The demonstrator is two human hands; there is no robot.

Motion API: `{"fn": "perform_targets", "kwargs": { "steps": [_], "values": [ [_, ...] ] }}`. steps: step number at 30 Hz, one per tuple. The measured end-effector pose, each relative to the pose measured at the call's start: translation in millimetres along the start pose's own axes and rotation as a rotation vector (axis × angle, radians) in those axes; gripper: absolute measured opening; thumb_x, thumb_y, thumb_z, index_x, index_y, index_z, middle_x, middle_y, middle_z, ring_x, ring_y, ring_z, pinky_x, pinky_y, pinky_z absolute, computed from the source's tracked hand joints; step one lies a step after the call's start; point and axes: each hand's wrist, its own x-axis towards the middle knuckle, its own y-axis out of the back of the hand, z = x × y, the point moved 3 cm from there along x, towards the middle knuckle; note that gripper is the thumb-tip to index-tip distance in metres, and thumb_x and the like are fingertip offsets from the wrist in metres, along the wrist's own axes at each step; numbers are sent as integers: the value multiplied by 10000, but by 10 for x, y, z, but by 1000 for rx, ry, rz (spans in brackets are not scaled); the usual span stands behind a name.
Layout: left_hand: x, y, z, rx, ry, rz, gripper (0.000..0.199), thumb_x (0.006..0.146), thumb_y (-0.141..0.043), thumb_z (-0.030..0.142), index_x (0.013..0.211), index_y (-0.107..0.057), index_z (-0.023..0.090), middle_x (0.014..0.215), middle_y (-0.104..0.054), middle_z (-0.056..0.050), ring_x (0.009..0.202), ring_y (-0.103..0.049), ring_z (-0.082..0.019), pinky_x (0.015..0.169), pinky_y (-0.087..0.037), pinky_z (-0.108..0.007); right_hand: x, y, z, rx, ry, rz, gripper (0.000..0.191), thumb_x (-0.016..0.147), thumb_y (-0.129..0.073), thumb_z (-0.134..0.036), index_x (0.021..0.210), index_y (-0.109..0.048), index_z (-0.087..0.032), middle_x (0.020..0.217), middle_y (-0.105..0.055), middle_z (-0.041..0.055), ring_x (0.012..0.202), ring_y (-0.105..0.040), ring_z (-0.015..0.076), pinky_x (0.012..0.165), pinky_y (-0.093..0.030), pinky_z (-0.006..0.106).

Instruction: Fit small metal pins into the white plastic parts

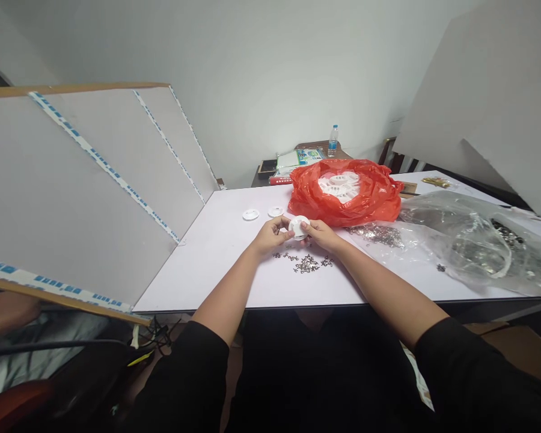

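Observation:
A round white plastic disc [299, 227] is held up between both hands over the white table. My left hand [273, 235] pinches its left edge, and my right hand [321, 233] grips its right side with the thumb on its face. Just below the hands lies a loose pile of small metal pieces [307, 263]. Two more white discs rest on the table beyond my left hand, one at the left [250, 214] and one nearer the bag [275, 211]. Behind my right hand sits an open red plastic bag [302, 191] full of white discs [340, 186].
Clear plastic bags [460, 240] with small metal parts spread over the table's right side. A grey partition [85, 180] stands at the left, with a person's arm [9, 313] beyond it. A water bottle [332, 142] stands behind the red bag.

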Motion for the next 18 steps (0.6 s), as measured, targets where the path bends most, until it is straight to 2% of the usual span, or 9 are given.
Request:
{"fn": "perform_targets", "kwargs": {
  "steps": [4, 7, 12, 18],
  "values": [
    [-12, 9, -35, -30, 56, 9, 591, 616, -872, 531, 892, -541, 128, 710, -514, 30, 541, -435, -39, 518, -327, -191, 5, -2, 18, -32, 0, -10, 897, 662, -535, -935, 883, -593, -68, 697, -606, 93, 589, -514, 82, 567, -361, 195],
    [-21, 16, -54, -60, 80, 2, 586, 616, -878, 514, 888, -522, 136, 627, -441, 67, 477, -343, -22, 467, -251, -190, 5, -14, 34, -24, -7, -22, 907, 667, -530, -935, 907, -613, -64, 726, -619, 101, 590, -514, 80, 568, -371, 195],
    [-29, 26, -56, -71, 117, -14, 605, 586, -890, 513, 878, -516, 138, 644, -479, 59, 447, -343, -20, 426, -215, -200, -12, -21, 31, -4, -6, -38, 930, 644, -558, -931, 946, -623, -53, 764, -627, 112, 611, -540, 89, 591, -402, 202],
    [-38, 15, -71, -36, 104, 47, 582, 560, -891, 497, 816, -512, 136, 591, -454, 67, 448, -313, -16, 441, -214, -189, -23, -16, 9, -29, 7, -30, 928, 641, -566, -926, 922, -607, -43, 748, -624, 108, 623, -554, 88, 595, -407, 188]
  ]
}}
